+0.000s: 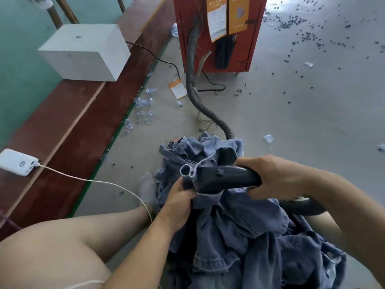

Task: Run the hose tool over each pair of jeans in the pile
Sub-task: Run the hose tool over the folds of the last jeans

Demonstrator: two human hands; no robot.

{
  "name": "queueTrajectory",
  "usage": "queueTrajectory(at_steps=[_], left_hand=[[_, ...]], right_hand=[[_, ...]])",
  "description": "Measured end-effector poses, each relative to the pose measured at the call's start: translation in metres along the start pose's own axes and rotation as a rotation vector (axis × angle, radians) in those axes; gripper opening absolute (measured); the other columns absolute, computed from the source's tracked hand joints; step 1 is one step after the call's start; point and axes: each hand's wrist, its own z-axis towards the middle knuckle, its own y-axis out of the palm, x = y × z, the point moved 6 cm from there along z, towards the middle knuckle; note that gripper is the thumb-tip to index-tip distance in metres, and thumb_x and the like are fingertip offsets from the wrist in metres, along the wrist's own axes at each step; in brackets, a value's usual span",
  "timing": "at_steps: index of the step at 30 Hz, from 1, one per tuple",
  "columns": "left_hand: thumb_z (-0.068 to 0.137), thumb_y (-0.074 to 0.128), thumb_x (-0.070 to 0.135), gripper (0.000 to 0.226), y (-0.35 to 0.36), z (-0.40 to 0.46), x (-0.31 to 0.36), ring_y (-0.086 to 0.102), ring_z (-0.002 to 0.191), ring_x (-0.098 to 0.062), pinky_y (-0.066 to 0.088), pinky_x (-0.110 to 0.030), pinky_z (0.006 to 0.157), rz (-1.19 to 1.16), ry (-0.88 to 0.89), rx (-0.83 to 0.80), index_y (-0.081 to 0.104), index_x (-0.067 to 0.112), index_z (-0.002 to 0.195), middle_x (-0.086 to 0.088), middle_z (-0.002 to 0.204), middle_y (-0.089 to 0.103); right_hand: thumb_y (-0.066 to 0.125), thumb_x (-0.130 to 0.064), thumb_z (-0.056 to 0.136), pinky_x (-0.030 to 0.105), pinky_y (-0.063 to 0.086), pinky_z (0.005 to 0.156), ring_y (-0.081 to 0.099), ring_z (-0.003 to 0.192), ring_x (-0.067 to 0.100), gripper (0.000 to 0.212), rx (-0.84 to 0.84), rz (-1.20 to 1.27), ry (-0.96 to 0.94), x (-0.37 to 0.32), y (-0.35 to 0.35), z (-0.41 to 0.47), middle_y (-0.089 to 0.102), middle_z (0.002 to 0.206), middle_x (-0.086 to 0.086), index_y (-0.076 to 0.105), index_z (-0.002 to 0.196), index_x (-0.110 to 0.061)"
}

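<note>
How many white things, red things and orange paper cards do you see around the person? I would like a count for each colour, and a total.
White: 2, the box and the small device on the bench
Red: 1, the cabinet
Orange cards: 3, two on the cabinet, one on the floor
Total: 6
</note>
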Motion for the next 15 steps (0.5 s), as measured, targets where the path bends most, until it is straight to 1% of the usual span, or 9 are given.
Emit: queueTrajectory(at_steps=[2,4,5,6,8,10,12,14,15], left_hand=[[0.075,0.08,0.005,0.036,-0.004,0.001,0.004,0.07,0.11,-0.037,0.06,-0.044,0.088,0.218,0.079,0.105,0.074,0.02,0.107,-0.018,0.114,0.074],[0.075,0.082,0.013,0.036,-0.017,0.002,0.01,0.066,0.108,-0.038,0.057,-0.053,0.091,0.55,0.166,0.345,0.064,0.019,0.106,-0.019,0.114,0.069],[0.073,0.082,0.019,0.039,-0.024,0.0,0.012,0.065,0.105,-0.035,0.056,-0.052,0.09,0.639,0.197,0.467,0.059,0.022,0.105,-0.017,0.112,0.066],[0.071,0.081,0.027,0.042,-0.027,-0.004,0.014,0.066,0.101,-0.03,0.057,-0.048,0.086,0.646,0.224,0.538,0.055,0.029,0.103,-0.012,0.108,0.066],[0.068,0.075,0.048,0.035,-0.024,-0.006,0.007,0.069,0.094,-0.016,0.057,-0.033,0.079,0.508,0.146,0.468,0.055,0.044,0.097,0.002,0.098,0.071],[0.071,0.064,0.057,0.027,-0.014,-0.005,-0.009,0.07,0.101,-0.016,0.057,-0.035,0.086,0.418,-0.065,0.318,0.064,0.045,0.094,0.007,0.097,0.074],[0.073,0.057,0.067,0.042,-0.004,-0.007,-0.018,0.068,0.108,-0.02,0.054,-0.043,0.097,0.446,-0.249,0.23,0.069,0.036,0.098,0.005,0.106,0.074],[0.069,0.057,0.085,0.064,0.007,-0.009,-0.018,0.066,0.106,-0.014,0.052,-0.042,0.099,0.566,-0.298,0.241,0.067,0.032,0.102,0.007,0.11,0.071],[0.066,0.057,0.09,0.069,0.012,-0.01,-0.015,0.066,0.102,-0.012,0.053,-0.04,0.096,0.639,-0.282,0.272,0.065,0.031,0.099,0.009,0.106,0.07]], right_hand=[[0.07,-0.028,0.075,0.015,0.045,0.06,0.06,0.073,0.0,0.038,0.013,0.006,-0.033,-0.007,-0.002,-0.003,0.062,0.085,-0.023,0.051,0.101,-0.049],[0.068,-0.032,0.075,0.017,0.045,0.061,0.059,0.081,-0.001,0.041,0.0,-0.053,-0.036,-0.008,0.002,-0.006,0.064,0.086,-0.018,0.051,0.108,-0.049],[0.068,-0.032,0.075,0.018,0.046,0.064,0.058,0.083,0.0,0.042,-0.003,-0.089,-0.035,-0.007,0.005,-0.007,0.064,0.087,-0.017,0.051,0.111,-0.047],[0.068,-0.031,0.076,0.021,0.047,0.067,0.058,0.084,0.0,0.043,0.003,-0.11,-0.033,-0.007,0.008,-0.009,0.064,0.089,-0.016,0.052,0.113,-0.046],[0.07,-0.028,0.078,0.023,0.047,0.067,0.059,0.08,0.001,0.043,0.063,-0.076,-0.027,-0.008,0.009,-0.009,0.065,0.088,-0.016,0.053,0.114,-0.044],[0.072,-0.025,0.081,0.019,0.043,0.06,0.061,0.074,0.0,0.039,0.192,-0.005,-0.009,-0.006,0.001,-0.009,0.065,0.08,-0.016,0.052,0.109,-0.043],[0.073,-0.023,0.081,0.017,0.041,0.055,0.061,0.07,0.0,0.036,0.361,0.045,0.048,0.001,-0.013,-0.01,0.064,0.074,-0.014,0.052,0.105,-0.041],[0.074,-0.021,0.082,0.02,0.042,0.053,0.061,0.063,0.004,0.035,0.506,0.11,0.127,0.012,-0.03,-0.015,0.063,0.072,-0.01,0.053,0.104,-0.039],[0.073,-0.02,0.083,0.024,0.044,0.051,0.061,0.059,0.007,0.034,0.549,0.149,0.161,0.018,-0.037,-0.018,0.064,0.072,-0.007,0.053,0.103,-0.039]])
